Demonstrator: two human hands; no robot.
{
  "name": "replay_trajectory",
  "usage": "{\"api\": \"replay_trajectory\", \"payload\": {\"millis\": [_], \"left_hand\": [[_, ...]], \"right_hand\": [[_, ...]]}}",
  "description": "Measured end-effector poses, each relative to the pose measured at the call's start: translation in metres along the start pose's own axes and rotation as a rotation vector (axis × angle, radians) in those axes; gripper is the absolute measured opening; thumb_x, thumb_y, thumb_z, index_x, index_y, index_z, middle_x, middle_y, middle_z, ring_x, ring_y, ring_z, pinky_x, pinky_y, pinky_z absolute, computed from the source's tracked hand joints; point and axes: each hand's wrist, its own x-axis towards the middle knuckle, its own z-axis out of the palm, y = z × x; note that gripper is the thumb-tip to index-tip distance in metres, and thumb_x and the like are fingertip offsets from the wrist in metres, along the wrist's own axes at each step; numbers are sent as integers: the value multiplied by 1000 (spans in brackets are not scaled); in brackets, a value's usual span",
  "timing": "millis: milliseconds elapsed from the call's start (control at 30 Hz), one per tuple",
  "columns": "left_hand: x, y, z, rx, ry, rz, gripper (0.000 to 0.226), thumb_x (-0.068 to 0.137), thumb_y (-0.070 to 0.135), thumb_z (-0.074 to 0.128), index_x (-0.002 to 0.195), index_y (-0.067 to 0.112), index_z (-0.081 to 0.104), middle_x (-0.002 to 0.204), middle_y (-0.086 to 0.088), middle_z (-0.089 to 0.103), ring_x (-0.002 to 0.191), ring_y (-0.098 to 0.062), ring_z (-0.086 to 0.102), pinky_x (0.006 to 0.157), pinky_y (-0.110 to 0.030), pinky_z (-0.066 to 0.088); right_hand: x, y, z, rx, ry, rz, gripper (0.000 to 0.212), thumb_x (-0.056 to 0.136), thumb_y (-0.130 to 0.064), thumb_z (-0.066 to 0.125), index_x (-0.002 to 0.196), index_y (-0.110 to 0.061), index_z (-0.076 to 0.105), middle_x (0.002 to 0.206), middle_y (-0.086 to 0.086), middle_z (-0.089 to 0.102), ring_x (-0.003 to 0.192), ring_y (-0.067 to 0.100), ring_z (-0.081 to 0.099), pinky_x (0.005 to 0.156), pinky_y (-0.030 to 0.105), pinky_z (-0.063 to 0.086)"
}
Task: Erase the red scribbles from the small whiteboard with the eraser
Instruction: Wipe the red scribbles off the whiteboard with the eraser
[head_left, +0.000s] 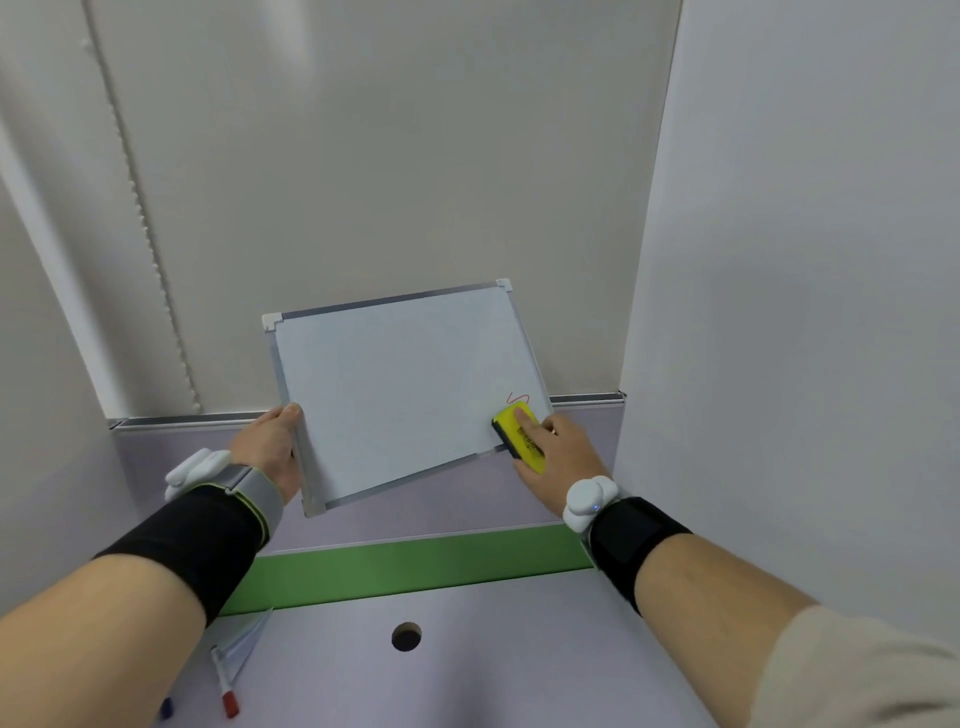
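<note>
The small whiteboard (395, 395), framed in grey metal, is held up tilted in front of the partition. My left hand (272, 447) grips its lower left edge. My right hand (558, 457) presses a yellow eraser (522, 436) with a black felt base against the board's lower right corner. A short red scribble (518, 399) shows just above the eraser. Elsewhere the board's surface looks white.
A pale lilac desk (467, 665) with a round cable hole (406, 635) lies below. A green strip (415, 566) runs along the partition. A red-capped marker (224, 686), a blue cap (165, 707) and a clear plastic piece (249, 644) lie at the lower left. White walls close in on both sides.
</note>
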Motion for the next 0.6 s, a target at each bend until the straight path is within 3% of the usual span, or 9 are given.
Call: {"api": "replay_trajectory", "payload": {"millis": [67,133,233,300,433,600], "left_hand": [[-4,-2,3,-16,-2,-2,36,104,11,54,138,1,59,132,-15,67,112,-29,67,115,-48,47],[-6,-2,5,-21,3,1,40,103,10,55,142,0,56,136,-16,65,122,-32,65,116,-49,47],[-4,-2,4,-12,-7,1,39,103,11,55,140,-1,58,135,-15,66,125,-32,64,117,-50,46],[-2,-1,0,4,-18,3,34,104,12,54,134,-1,61,130,-15,66,119,-30,63,118,-51,45],[0,3,-7,-6,13,26,39,103,12,57,140,0,58,135,-16,66,120,-30,65,117,-49,46],[-1,-1,-6,16,-8,16,40,102,14,57,141,1,59,139,-16,67,126,-32,65,117,-48,47]], "right_hand": [[8,4,-6,34,42,141,70,88,-40,59,149,-28,28,108,10,46,102,30,45,93,37,44],[10,0,-8,63,58,203,72,88,-42,59,149,-27,25,112,11,45,105,31,44,96,37,43],[6,-23,4,24,20,-2,73,87,-44,59,149,-26,25,111,9,44,101,28,44,93,38,44],[9,-20,4,8,26,-21,72,87,-43,60,149,-26,27,110,9,45,100,29,45,92,37,43],[13,7,-15,9,75,239,71,88,-39,59,149,-28,25,109,13,44,102,35,46,93,38,44],[7,-29,3,1,5,-64,72,87,-43,59,149,-26,26,111,9,44,101,28,45,92,38,45]]}}
